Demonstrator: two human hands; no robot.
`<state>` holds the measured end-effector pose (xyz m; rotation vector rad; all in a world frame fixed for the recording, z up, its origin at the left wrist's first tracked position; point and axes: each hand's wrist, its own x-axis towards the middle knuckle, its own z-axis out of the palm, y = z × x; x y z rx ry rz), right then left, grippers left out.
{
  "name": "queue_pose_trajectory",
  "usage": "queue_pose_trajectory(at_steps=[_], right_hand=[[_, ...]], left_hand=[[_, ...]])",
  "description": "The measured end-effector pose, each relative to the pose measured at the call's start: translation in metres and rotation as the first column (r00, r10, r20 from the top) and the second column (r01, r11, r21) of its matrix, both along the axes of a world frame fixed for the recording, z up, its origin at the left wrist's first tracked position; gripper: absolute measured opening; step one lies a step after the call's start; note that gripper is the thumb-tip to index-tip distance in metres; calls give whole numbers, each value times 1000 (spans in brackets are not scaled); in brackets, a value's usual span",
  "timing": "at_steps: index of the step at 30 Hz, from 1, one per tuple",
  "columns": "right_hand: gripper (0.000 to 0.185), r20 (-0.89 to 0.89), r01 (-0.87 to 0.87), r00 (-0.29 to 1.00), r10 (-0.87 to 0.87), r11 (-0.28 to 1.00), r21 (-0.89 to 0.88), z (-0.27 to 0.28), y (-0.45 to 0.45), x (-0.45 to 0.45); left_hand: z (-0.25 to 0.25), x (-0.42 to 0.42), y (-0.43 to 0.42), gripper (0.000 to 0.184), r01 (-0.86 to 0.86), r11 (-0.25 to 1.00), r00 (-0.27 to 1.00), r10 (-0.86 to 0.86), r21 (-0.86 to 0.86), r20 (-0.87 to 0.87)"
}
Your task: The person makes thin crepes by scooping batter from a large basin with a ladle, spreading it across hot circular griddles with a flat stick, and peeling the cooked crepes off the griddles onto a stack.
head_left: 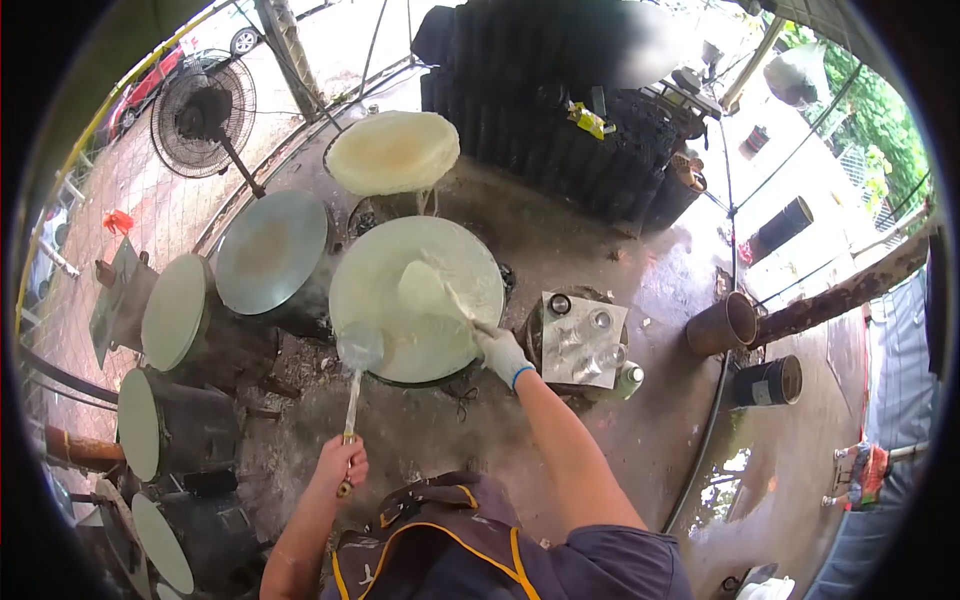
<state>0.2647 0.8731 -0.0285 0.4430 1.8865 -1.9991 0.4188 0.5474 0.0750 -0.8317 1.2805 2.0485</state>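
My left hand (345, 463) is wrapped around the long handle of a ladle (360, 347). Its round, pale-coated head rests over the lower left edge of a large round griddle (462, 250). A thin, whitish layer of batter covers the griddle. In a white glove, my right hand (500, 352) grips a paddle-like spreader (423, 288) at the griddle's lower right rim. The spreader's pale rounded end lies over the middle of the griddle, and batter hides its exact outline.
Behind the griddle, a thin round flatbread (392, 153) lies on another hot plate. More round plates on drums, including a grey one (270, 250), line the left. A small table (560, 345) with glasses stands at right, and a fan (205, 115) at back left.
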Motion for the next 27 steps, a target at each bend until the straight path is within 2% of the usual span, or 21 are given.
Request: queue_pose_trajectory(at_steps=[1, 3, 5, 8, 10, 13, 14, 15, 16, 18, 21, 22, 23, 24, 25, 27], right_hand=[[40, 18, -85, 996, 86, 996, -32, 1, 0, 11], [39, 225, -99, 969, 104, 994, -35, 12, 10, 47], [38, 243, 75, 969, -42, 989, -129, -12, 14, 84], [36, 293, 493, 845, -448, 864, -102, -24, -30, 121], [36, 327, 412, 877, -351, 900, -139, -37, -76, 117], [36, 296, 265, 936, -191, 936, -233, -31, -85, 114], [36, 267, 210, 954, -137, 940, -267, -22, -81, 110], [35, 278, 256, 948, -154, 888, -381, -7, -71, 108], [35, 251, 312, 939, -234, 885, -344, 7, -59, 107], [35, 194, 426, 903, -384, 862, -276, 25, -44, 103], [36, 99, 472, 880, -464, 878, -84, 6, -47, 85], [37, -55, 352, 936, -348, 928, 120, -4, -53, 87], [38, -180, 245, 964, -194, 911, 332, -17, -61, 93], [39, -266, 162, 964, -17, 830, 534, -11, -68, 96], [41, -109, -47, 989, 97, 920, 390, 3, -64, 101], [41, -157, -60, 978, 137, 906, 420, 3, -56, 118]], left_hand=[[-2, -11, 2, 7, 48, 997, 999, -50, -59, -23], [-9, -28, 9, 8, 103, 977, 988, -122, -186, -92], [-19, -42, 17, 10, 134, 932, 973, -188, -336, -134], [-43, -50, 42, 12, 157, 816, 954, -272, -556, -129], [-57, -53, 62, 12, 173, 728, 938, -328, -663, -115], [-40, -59, 83, 5, 182, 861, 948, -282, -474, -149], [-28, -65, 68, 5, 156, 968, 972, -186, -196, -144], [-11, -71, 40, 7, 104, 990, 990, -93, 99, -110], [6, -72, 19, 8, 31, 924, 999, -13, 382, -50], [35, -39, -2, 9, 76, 934, 987, -20, 350, -162], [60, -20, 5, 11, 93, 959, 974, -31, 269, -225], [66, -18, 11, 12, 82, 968, 972, -25, 237, -234], [71, -20, 14, 10, 75, 969, 978, -24, 237, -208], [76, -25, 16, 8, 71, 970, 983, -27, 234, -184], [80, -27, 16, 7, 65, 971, 987, -29, 231, -158], [70, -21, 12, 4, 34, 969, 998, -19, 247, -65]])
